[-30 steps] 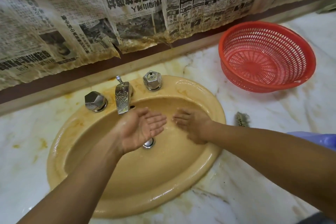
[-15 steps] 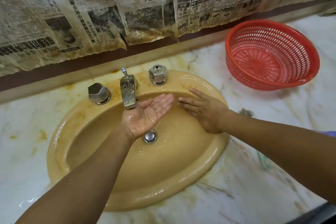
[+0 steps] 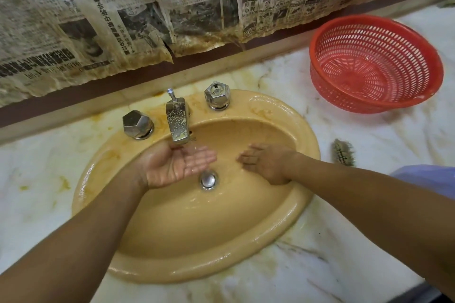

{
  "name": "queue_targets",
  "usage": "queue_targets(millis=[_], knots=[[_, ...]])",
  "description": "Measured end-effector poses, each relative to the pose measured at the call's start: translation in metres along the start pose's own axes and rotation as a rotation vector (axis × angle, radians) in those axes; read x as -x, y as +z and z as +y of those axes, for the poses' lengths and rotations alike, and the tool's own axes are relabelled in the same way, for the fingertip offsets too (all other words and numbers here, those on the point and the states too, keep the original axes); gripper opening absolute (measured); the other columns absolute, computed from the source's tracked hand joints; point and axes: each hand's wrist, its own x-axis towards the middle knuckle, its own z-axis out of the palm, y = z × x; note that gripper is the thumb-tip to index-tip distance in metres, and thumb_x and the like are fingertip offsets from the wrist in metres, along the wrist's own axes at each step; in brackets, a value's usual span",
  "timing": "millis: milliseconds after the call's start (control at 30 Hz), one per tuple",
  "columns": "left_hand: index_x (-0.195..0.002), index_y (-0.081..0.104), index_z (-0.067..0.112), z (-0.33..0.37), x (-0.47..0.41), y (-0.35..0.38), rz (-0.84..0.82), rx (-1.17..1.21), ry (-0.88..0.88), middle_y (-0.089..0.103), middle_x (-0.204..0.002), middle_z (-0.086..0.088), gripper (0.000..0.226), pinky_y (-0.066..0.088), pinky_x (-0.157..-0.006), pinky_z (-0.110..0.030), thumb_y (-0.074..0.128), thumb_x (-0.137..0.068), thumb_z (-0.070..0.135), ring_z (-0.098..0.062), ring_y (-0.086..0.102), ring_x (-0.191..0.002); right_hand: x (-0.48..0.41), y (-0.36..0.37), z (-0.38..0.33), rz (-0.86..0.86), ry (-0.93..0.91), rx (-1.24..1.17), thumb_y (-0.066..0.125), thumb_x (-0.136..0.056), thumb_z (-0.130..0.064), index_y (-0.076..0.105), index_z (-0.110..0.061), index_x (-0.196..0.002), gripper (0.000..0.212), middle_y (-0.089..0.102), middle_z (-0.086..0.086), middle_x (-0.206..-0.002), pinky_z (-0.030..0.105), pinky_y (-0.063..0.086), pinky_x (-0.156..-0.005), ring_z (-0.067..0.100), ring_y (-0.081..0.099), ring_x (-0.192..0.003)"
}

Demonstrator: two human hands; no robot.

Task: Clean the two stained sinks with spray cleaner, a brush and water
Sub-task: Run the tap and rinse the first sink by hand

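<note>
Rinsing, by my reading. The left hand (image 3: 177,165) lies cupped, palm up, under the spout (image 3: 177,123) and catches water, its grip wide with nothing solid in it. The right hand (image 3: 266,162) lies palm down on the wet inner wall of the sink (image 3: 197,270), grip loose and empty. The brush (image 3: 342,152) lies on the bench (image 3: 394,135) just right of the rim, untouched.

The next move likely calls for throwing the cupped water over the wall while the right hand rubs.

Count: one sink in view, one spout, two knobs (image 3: 137,124), one drain (image 3: 208,180), one brush, one basket (image 3: 344,98). No spray cleaner shows plainly.
</note>
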Motion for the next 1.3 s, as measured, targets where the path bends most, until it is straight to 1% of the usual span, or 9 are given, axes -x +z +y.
queue_targets(millis=[300, 433, 533, 633, 733, 867, 933, 1067, 1300], knots=[[-0.130, 0.062, -0.015, 0.015, -0.011, 0.015, -0.201, -0.028, -0.102, 0.059, -0.139, -0.035, 0.048, 0.054, -0.106, -0.052, 0.078, -0.089, 0.002, -0.045, 0.061, -0.130, 0.001, 0.002, -0.003, 0.021, 0.048, -0.250, 0.029, -0.109, -0.026, 0.024, -0.014, -0.162, 0.055, 0.014, 0.003, -0.172, 0.035, 0.006, -0.129, 0.016, 0.013, -0.158], [-0.138, 0.055, -0.015, -0.016, -0.012, 0.032, -0.227, -0.150, -0.256, 0.053, -0.145, -0.035, 0.045, 0.046, -0.114, -0.051, 0.049, -0.107, 0.018, -0.045, 0.053, -0.138, 0.026, -0.008, -0.013, -0.053, 0.152, -0.466, 0.034, -0.104, -0.038, 0.047, -0.022, -0.151, 0.051, 0.054, 0.006, -0.149, 0.042, 0.046, -0.107, 0.029, 0.054, -0.132], [-0.145, 0.047, -0.014, -0.045, -0.008, 0.059, -0.345, -0.244, -0.414, 0.047, -0.152, -0.034, 0.051, 0.040, -0.120, -0.050, 0.038, -0.110, 0.022, -0.044, 0.042, -0.147, 0.045, -0.013, -0.023, -0.190, 0.126, -0.470, 0.037, -0.103, -0.040, 0.056, -0.029, -0.138, 0.042, 0.064, 0.002, -0.129, 0.039, 0.050, -0.089, 0.027, 0.061, -0.114], [-0.143, 0.051, -0.012, -0.050, 0.001, 0.072, -0.318, -0.337, -0.461, 0.052, -0.149, -0.029, 0.051, 0.044, -0.118, -0.044, 0.034, -0.109, 0.022, -0.038, 0.048, -0.144, 0.043, -0.016, -0.030, -0.223, 0.130, -0.429, 0.033, -0.105, -0.044, 0.048, -0.032, -0.149, 0.048, 0.048, -0.002, -0.154, 0.041, 0.040, -0.105, 0.024, 0.048, -0.138], [-0.137, 0.054, -0.010, -0.039, 0.009, 0.053, -0.037, -0.456, -0.320, 0.064, -0.136, -0.028, 0.046, 0.048, -0.111, -0.045, 0.031, -0.111, 0.020, -0.038, 0.061, -0.132, 0.017, -0.022, -0.064, -0.256, 0.024, -0.427, 0.029, -0.108, -0.044, 0.033, -0.020, -0.159, 0.057, 0.013, 0.004, -0.172, 0.047, 0.012, -0.125, 0.021, 0.015, -0.157], [-0.141, 0.049, -0.013, -0.013, 0.015, 0.013, 0.179, -0.276, -0.084, 0.066, -0.131, -0.032, 0.047, 0.054, -0.105, -0.049, 0.028, -0.112, 0.018, -0.041, 0.067, -0.122, -0.014, -0.028, -0.116, -0.281, -0.291, -0.468, 0.023, -0.113, -0.018, 0.039, 0.000, -0.152, 0.045, 0.032, 0.021, -0.161, 0.041, 0.024, -0.115, 0.035, 0.024, -0.151], [-0.140, 0.050, -0.013, -0.005, 0.014, 0.004, 0.174, -0.157, 0.002, 0.064, -0.131, -0.034, 0.049, 0.057, -0.097, -0.051, 0.026, -0.113, 0.020, -0.042, 0.068, -0.119, -0.005, -0.023, -0.100, -0.288, -0.253, -0.449, 0.023, -0.113, -0.025, 0.033, -0.008, -0.158, 0.049, 0.023, 0.016, -0.166, 0.046, 0.020, -0.122, 0.033, 0.018, -0.155], [-0.141, 0.050, -0.012, 0.005, 0.003, 0.009, 0.075, -0.016, 0.057, 0.060, -0.137, -0.036, 0.051, 0.054, -0.098, -0.053, 0.031, -0.111, 0.025, -0.047, 0.063, -0.124, 0.018, 0.002, -0.032, -0.301, 0.232, -0.104, 0.018, -0.105, -0.051, 0.013, -0.024, -0.165, 0.066, 0.004, -0.008, -0.171, 0.045, 0.001, -0.127, 0.016, 0.003, -0.159], [-0.154, 0.035, -0.012, -0.011, -0.022, 0.050, -0.144, 0.151, -0.031, 0.044, -0.153, -0.036, 0.055, 0.043, -0.112, -0.056, 0.037, -0.107, 0.017, -0.049, 0.048, -0.140, 0.014, 0.002, -0.022, -0.208, 0.222, 0.009, 0.015, -0.105, -0.054, -0.002, -0.022, -0.165, 0.070, -0.014, -0.003, -0.171, 0.047, -0.009, -0.127, 0.014, -0.014, -0.158]])
